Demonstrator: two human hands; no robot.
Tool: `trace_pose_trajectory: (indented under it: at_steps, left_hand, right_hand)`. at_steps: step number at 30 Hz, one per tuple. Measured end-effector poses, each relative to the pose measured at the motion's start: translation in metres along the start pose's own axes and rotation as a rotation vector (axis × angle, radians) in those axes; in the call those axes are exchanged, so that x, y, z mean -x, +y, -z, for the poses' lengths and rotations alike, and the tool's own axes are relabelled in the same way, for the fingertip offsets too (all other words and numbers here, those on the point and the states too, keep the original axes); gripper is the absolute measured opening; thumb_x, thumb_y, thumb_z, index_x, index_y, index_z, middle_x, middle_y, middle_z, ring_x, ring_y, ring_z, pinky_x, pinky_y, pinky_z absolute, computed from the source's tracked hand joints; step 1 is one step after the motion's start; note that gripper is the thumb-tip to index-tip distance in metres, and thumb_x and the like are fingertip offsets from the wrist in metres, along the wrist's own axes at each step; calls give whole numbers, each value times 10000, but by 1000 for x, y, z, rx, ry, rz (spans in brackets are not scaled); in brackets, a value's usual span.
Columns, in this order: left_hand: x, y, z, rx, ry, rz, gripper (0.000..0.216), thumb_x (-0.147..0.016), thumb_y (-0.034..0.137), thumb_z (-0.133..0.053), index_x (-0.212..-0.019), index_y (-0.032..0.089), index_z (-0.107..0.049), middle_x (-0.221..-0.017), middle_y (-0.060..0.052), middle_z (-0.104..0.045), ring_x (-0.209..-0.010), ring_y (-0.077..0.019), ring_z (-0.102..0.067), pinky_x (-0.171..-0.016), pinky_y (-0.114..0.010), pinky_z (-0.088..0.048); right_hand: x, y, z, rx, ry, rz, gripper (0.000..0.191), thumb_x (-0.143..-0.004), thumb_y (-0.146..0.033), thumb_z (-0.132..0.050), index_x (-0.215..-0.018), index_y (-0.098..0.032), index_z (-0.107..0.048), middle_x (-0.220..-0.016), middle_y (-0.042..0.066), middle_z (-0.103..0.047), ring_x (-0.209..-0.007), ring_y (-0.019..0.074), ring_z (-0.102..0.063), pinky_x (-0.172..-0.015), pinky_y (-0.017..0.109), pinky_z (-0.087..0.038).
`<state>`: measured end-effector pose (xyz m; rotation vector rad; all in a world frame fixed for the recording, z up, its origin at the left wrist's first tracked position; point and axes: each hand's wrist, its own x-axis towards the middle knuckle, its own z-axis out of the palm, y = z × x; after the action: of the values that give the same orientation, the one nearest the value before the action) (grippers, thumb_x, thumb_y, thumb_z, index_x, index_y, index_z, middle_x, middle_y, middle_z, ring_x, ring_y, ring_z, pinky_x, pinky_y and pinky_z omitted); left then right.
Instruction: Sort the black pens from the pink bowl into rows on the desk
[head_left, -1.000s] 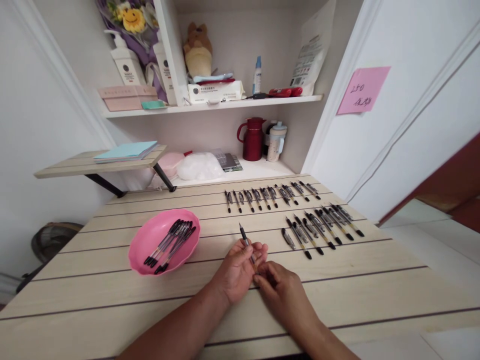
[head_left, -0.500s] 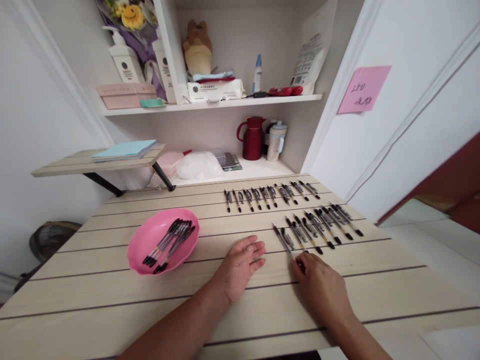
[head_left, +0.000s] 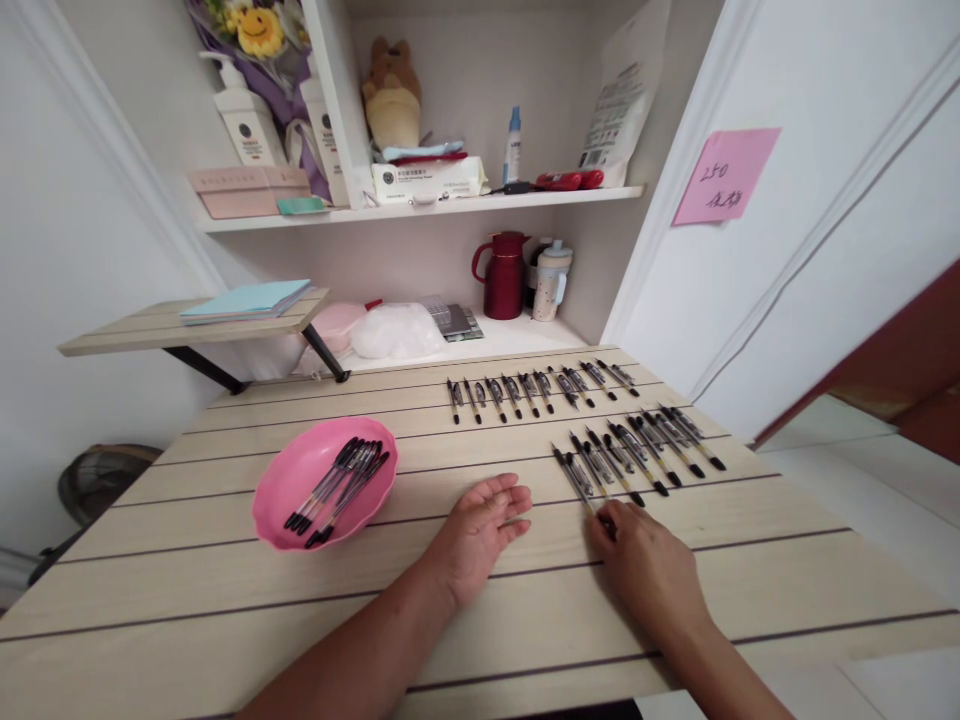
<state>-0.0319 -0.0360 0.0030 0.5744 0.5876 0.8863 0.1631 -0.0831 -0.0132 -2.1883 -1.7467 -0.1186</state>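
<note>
My right hand [head_left: 649,560] is at the near left end of the front row of pens, its fingers pinched on the lower end of an uncapped pen [head_left: 570,476]. The pen lies slanted on the table with its tip pointing away from me. Close along its right side is a loose black pen cap [head_left: 580,470]. My left hand [head_left: 480,535] rests on the wooden tabletop, palm turned inward, fingers apart and nothing in them. To its left, a pink bowl [head_left: 270,500] contains several capped black pens [head_left: 345,485].
Farther back runs a second row of uncapped pens [head_left: 517,395] with caps beside them. A small raised stand [head_left: 135,325] carries blue paper [head_left: 247,300] at the back left. Behind the table, a shelf [head_left: 450,207] and a red jug [head_left: 505,280] stand.
My right hand has moved slightly to the right, and the pen in it now lies closer to the rest of the front row. My left hand has hardly moved.
</note>
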Motion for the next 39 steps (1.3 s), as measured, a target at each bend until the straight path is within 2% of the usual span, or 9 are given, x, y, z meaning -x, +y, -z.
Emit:
trace_pose_trajectory:
  at_steps: [26, 32, 36, 39]
  left_hand:
    - [0, 1, 0, -30, -23, 5, 338, -696, 218, -628, -1024, 156, -577, -1006, -114, -597, -989, -215, -528, -896, -384, -343]
    - [1, 3, -1, -73, -32, -13, 368, -672, 246, -652, -1021, 156, -580, -1009, -119, -596, -988, -219, -533, -900, -393, -340]
    - [5, 17, -6, -292, 5, -65, 347, -687, 276, -625, -1008, 155, -572, -1002, -114, -595, -947, -204, -545, -854, -358, -374]
    - [15, 47, -5, -750, 114, -171, 335, -707, 275, -579, -1023, 163, -563, -967, -100, -607, -908, -194, -546, -812, -320, -389]
  right_hand:
    - [-12, -11, 0, 59, -65, -58, 245, -830, -352, -401, -696, -189, -525, -663, 45, -605, -585, 162, -569, -490, 259, -245]
    - [-6, -7, 4, 24, -22, -17, 249, -829, -380, -410, -724, -187, -529, -682, 50, -607, -570, 168, -566, -479, 258, -254]
    - [8, -9, 7, -16, 28, 48, 250, -836, -365, -405, -693, -197, -522, -670, 33, -597, -527, 144, -542, -464, 253, -251]
    - [21, -17, 5, -58, 44, 140, 277, -850, -362, -379, -667, -203, -512, -668, 24, -590, -527, 132, -538, -464, 246, -255]
